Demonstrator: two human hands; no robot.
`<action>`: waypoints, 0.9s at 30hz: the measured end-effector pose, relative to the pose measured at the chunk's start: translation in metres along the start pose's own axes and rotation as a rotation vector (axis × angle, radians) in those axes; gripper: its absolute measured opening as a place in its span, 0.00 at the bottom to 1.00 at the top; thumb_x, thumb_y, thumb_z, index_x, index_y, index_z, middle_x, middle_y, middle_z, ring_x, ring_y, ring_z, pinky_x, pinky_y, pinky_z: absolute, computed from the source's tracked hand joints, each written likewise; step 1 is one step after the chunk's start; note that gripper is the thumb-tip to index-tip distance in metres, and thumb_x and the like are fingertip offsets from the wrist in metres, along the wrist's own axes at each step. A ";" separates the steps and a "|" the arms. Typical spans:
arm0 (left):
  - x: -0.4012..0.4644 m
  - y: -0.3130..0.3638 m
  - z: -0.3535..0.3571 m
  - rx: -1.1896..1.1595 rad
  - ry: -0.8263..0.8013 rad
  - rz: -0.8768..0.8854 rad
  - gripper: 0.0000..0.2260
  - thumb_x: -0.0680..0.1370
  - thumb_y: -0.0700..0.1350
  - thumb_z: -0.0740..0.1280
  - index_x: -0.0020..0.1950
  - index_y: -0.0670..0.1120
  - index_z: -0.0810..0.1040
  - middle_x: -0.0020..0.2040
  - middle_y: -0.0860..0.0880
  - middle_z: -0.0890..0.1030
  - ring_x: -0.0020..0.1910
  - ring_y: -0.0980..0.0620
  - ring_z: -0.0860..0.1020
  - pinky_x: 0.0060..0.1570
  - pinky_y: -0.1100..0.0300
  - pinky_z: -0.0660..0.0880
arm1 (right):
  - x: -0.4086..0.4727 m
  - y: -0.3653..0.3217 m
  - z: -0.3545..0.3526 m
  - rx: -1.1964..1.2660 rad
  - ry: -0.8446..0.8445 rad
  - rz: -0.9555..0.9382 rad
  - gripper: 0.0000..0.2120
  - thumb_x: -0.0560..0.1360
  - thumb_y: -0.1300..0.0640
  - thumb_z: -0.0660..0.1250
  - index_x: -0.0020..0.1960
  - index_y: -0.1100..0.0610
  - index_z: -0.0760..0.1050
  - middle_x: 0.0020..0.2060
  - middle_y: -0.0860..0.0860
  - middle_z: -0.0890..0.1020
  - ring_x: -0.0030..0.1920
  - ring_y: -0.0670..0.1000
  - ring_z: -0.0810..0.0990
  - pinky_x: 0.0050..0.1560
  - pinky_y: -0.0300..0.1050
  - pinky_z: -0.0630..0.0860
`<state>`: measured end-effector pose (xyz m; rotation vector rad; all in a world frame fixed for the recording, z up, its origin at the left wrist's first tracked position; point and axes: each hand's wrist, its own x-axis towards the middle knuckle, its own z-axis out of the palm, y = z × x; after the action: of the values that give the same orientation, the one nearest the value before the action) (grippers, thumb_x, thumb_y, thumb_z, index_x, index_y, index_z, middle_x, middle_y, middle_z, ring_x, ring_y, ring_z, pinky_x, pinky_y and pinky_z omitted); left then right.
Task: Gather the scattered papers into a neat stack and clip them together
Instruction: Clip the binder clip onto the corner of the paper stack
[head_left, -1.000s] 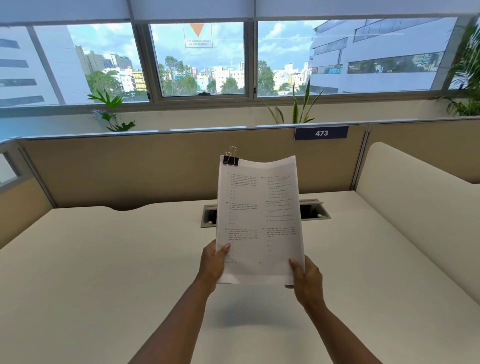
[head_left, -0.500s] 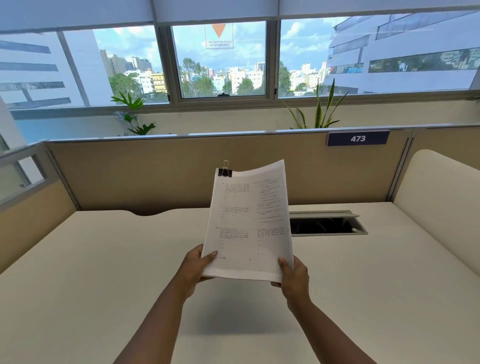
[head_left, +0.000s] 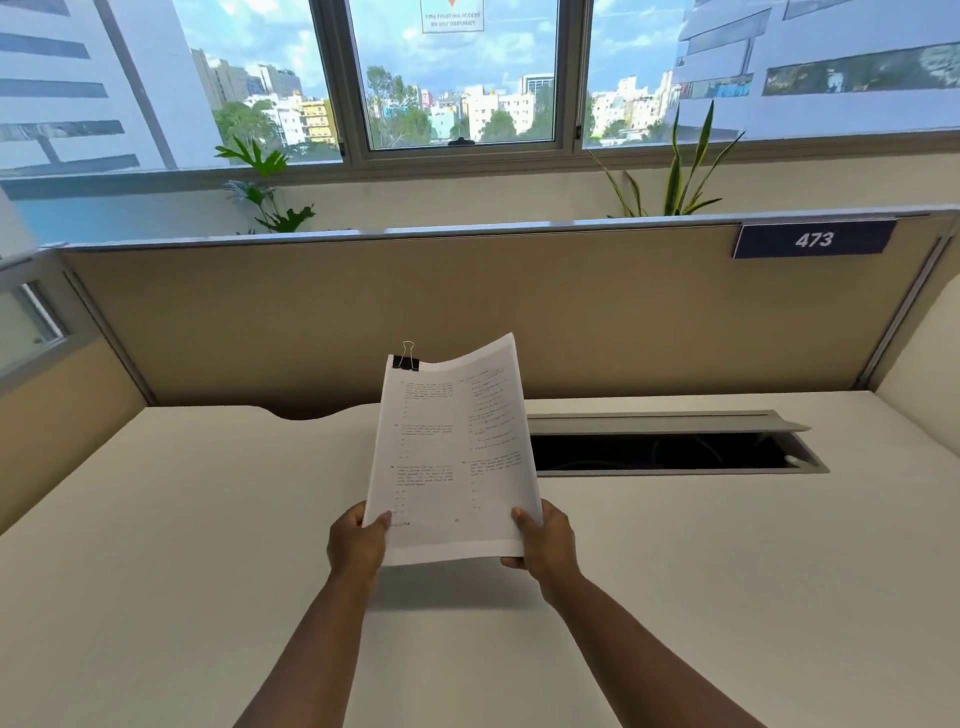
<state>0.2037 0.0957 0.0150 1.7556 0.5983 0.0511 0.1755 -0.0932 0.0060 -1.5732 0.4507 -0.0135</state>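
Pale desk (head_left: 182, 545) runs out under me to a tan partition (head_left: 363, 312), with windows and city blocks beyond. My left hand (head_left: 358, 545) pinches the lower left corner of the paper stack (head_left: 452, 457), thumb on the printed face and fingers behind it. My right hand (head_left: 545, 540) grips the lower right corner the same way. Both are closed on the sheets, holding them tilted up above the desk, clear of the surface, their shadow lying below. The edges look squared along the bottom; the upper right corner curls back a little. At the top left corner sits a black binder clip (head_left: 405, 361), its wire loop standing up. Behind the stack to the right, an open cable tray (head_left: 675, 452) is cut into the desk, and a plate reading 473 (head_left: 814, 239) hangs on the partition. I judge gathering and clipping done. Next I would lay the stack flat, keeping clear of that tray.
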 end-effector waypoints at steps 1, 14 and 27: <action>0.006 -0.003 -0.001 0.019 0.019 -0.003 0.13 0.76 0.38 0.65 0.60 0.38 0.77 0.59 0.38 0.80 0.56 0.37 0.77 0.59 0.46 0.75 | 0.004 0.002 0.005 -0.012 -0.012 0.013 0.16 0.78 0.60 0.61 0.63 0.64 0.68 0.53 0.58 0.76 0.48 0.58 0.77 0.24 0.38 0.79; 0.047 -0.030 0.003 0.259 0.136 -0.066 0.14 0.76 0.38 0.65 0.61 0.35 0.77 0.60 0.36 0.79 0.57 0.35 0.77 0.58 0.49 0.74 | 0.036 0.017 0.037 -0.219 -0.140 0.141 0.17 0.76 0.58 0.64 0.63 0.63 0.69 0.56 0.59 0.77 0.53 0.62 0.79 0.43 0.60 0.82; 0.053 -0.026 0.012 0.508 0.139 -0.001 0.14 0.76 0.36 0.64 0.61 0.35 0.77 0.60 0.35 0.79 0.58 0.34 0.77 0.58 0.47 0.74 | 0.041 0.024 0.024 -0.628 -0.081 -0.069 0.21 0.75 0.53 0.66 0.65 0.60 0.70 0.61 0.57 0.78 0.59 0.58 0.77 0.58 0.48 0.74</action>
<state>0.2444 0.1107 -0.0275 2.2563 0.7594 0.0210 0.2136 -0.0823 -0.0297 -2.1963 0.3521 0.1512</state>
